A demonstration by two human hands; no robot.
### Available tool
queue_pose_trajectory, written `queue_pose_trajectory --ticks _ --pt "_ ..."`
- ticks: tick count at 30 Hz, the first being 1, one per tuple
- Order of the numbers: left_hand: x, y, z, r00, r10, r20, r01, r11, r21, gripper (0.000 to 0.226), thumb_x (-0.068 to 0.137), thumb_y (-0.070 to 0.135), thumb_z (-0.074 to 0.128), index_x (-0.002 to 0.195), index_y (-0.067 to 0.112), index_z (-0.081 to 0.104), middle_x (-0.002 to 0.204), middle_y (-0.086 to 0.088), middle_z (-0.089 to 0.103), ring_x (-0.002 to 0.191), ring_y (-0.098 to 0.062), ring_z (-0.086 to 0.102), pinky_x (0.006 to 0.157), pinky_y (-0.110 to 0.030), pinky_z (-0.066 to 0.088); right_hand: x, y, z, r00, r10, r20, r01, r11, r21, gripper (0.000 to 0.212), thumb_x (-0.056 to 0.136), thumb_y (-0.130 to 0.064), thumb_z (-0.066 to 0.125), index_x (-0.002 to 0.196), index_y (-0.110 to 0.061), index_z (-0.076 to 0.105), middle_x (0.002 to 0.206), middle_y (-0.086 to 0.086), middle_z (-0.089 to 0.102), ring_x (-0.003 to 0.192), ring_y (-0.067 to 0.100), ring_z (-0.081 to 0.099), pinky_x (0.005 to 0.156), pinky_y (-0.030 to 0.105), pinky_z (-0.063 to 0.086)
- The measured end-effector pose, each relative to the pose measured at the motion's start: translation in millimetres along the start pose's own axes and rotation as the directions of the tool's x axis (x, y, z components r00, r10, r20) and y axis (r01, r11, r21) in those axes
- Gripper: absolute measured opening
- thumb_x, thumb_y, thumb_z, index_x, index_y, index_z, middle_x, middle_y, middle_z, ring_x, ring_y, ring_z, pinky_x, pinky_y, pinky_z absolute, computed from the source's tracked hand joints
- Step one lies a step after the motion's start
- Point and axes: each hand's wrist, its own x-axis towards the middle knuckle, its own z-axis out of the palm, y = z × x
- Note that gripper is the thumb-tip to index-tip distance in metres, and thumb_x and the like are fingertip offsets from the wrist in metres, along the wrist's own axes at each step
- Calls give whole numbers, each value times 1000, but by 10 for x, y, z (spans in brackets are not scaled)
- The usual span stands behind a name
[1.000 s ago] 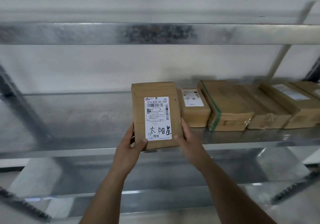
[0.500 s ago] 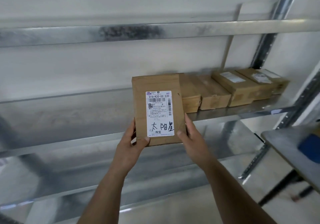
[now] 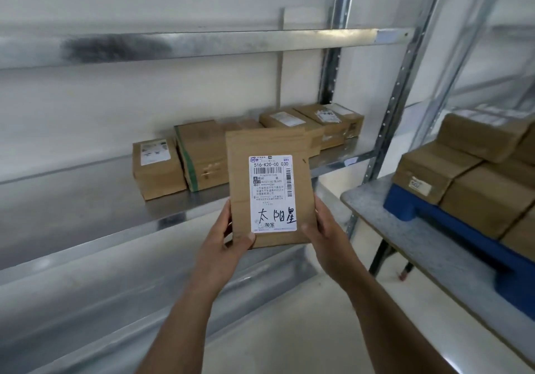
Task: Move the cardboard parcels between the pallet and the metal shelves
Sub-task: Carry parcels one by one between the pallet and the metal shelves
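I have a flat cardboard parcel (image 3: 267,188) up in front of me, held upright with its white shipping label (image 3: 272,193) facing the camera. My left hand (image 3: 224,244) has its grip closed on the parcel's lower left corner, thumb across the front face and fingers hidden behind. My right hand (image 3: 325,236) has its grip closed on the lower right edge, thumb pressed on the front just beside the label's bottom corner. The parcel is in the air, clear of everything, in front of the metal shelf (image 3: 95,199) and towards its right end.

On that shelf a row of cardboard parcels runs along the back edge to the right-hand corner. The leftmost is a small box with a white label (image 3: 157,168); just beside it, touching, is a larger box with a green strap (image 3: 202,159). Further right sit more labelled boxes (image 3: 315,126), partly hidden behind the parcel I hold. The left stretch of the shelf is bare metal. An upper shelf rail (image 3: 202,44) crosses above.

To my right a grey worktop (image 3: 405,228) carries a blue pallet (image 3: 451,223) near its far edge, with brown boxes (image 3: 463,182) stacked on it in two layers
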Motion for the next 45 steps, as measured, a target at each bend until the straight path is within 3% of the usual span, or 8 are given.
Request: queue_pose_trajectory --ticks 4,8,11,16,24,30,36,45 --pt "192 87 446 997 -8 80 9 1000 -10 71 86 27 65 128 69 26 118 33 57 112 7 52 91 -27 44 -75 140 -439 995 55 -86 -52 998 30 60 97 -5 41 149 -27 21 137 -7 53 126 10 49 105 46 41" --pt "406 148 909 985 -16 171 21 999 -26 73 85 27 66 136 60 25 117 33 56 102 22 49 71 1 39 -133 323 -820 974 102 -204 -97 995 34 60 97 -5 42 140 -44 26 133 -14 54 123 3 49 105 35 43" --pt "595 234 1264 968 12 252 1 999 -50 73 86 22 65 135 59 28 117 33 57 102 21 50 70 1 39 -136 406 -1113 948 142 -286 -152 988 -15 62 97 -9 43 125 -62 27 126 -21 54 119 -1 50 99 23 44" --pt "895 478 1919 927 73 367 -62 997 -41 73 85 33 64 132 66 20 104 47 47 99 16 47 76 -10 35 -74 529 -1704 889 201 -411 -222 975 -5 63 97 -14 44 148 -39 17 132 -1 53 124 17 49 104 48 42" --pt "1289 753 2762 840 142 523 -109 990 -92 73 85 33 66 142 46 22 123 22 48 113 -3 45 93 -30 37 -56 745 -2356 750 234 -619 -270 962 36 61 97 -18 48 149 -28 19 133 -4 54 120 12 53 103 46 43" --pt "1310 841 3377 730 205 652 -119 978 -174 70 78 46 65 139 43 30 123 24 52 107 -1 51 78 -13 42 -305 903 -2754 610 217 -762 -303 952 29 45 96 -17 50 139 -28 38 119 -12 61 109 4 58 98 40 48" --pt "1114 1097 4014 641 230 732 -111 972 -208 57 83 38 65 128 55 33 102 46 49 89 30 46 58 5 37 -710 880 -3234 519 177 -836 -286 958 26 51 95 -25 54 143 -27 37 123 -14 60 112 1 57 99 36 47" --pt "436 1718 4989 559 313 768 -99 945 -313 60 81 42 65 134 47 38 114 36 56 102 17 52 73 -5 44 -1535 832 -4193 527 63 -848 -215 975 -61 64 86 -25 64 138 -47 35 128 -10 55 113 6 56 89 29 50"
